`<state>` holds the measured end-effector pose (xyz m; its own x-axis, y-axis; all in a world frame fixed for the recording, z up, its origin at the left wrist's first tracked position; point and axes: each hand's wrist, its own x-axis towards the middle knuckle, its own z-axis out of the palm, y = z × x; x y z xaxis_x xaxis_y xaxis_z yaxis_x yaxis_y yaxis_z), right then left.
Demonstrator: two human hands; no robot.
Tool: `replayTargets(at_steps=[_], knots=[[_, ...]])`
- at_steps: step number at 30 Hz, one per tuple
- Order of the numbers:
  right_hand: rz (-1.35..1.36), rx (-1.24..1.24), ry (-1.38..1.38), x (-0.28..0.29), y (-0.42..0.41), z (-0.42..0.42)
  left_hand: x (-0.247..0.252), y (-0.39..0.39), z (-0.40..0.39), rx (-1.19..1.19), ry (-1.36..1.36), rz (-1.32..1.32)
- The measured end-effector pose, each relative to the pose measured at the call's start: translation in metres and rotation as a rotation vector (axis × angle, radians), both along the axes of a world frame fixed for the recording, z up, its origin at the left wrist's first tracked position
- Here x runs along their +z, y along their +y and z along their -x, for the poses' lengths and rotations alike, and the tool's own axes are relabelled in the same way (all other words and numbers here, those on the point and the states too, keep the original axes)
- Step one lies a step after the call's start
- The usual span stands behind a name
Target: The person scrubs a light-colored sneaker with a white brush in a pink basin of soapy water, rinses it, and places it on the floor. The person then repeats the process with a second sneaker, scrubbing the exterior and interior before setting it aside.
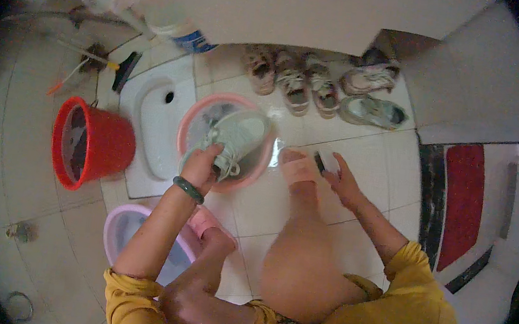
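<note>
My left hand, with a dark green bangle at the wrist, grips a pale green lace-up sneaker by its heel end. The sneaker is held over a pink basin that holds water and something dark. In my right hand is a small scrub brush with a pale back and dark bristles, held beside my right foot in a pink slipper. Parts of the basin's contents are hidden by the sneaker and my left hand.
A white squat toilet lies left of the basin, with a red bucket beside it. A lilac basin stands by my left leg. Several shoes line the wall. A squeegee leans at the upper left; a red mat lies right.
</note>
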<state>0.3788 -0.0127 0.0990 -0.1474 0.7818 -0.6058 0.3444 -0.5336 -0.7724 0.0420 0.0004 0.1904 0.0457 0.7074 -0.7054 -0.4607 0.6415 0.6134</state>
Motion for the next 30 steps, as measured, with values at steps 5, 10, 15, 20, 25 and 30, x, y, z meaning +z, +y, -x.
replayTargets(at_steps=[5, 10, 15, 20, 25, 30], knots=[[0.056, -0.207, -0.057, -0.002, -0.069, -0.071, -0.009, 0.008, -0.072, -0.19, 0.056, 0.097], [0.243, -0.473, 0.129, -0.005, -0.087, -0.12, -0.063, 0.027, -0.166, -0.226, -0.189, 0.171], [0.256, -0.549, 0.099, -0.015, -0.089, -0.144, -0.101, 0.035, -0.233, -0.211, -0.342, 0.372], [0.204, -0.583, 0.07, -0.009, -0.072, -0.146, -0.116, 0.037, -0.256, -0.344, -0.532, 0.321], [0.123, -0.553, 0.092, -0.008, -0.047, -0.138, -0.134, 0.036, -0.24, -0.488, -0.388, 0.423], [-0.034, -0.311, 0.135, 0.003, -0.004, -0.097, -0.116, 0.039, -0.206, -0.534, -0.33, 0.408]])
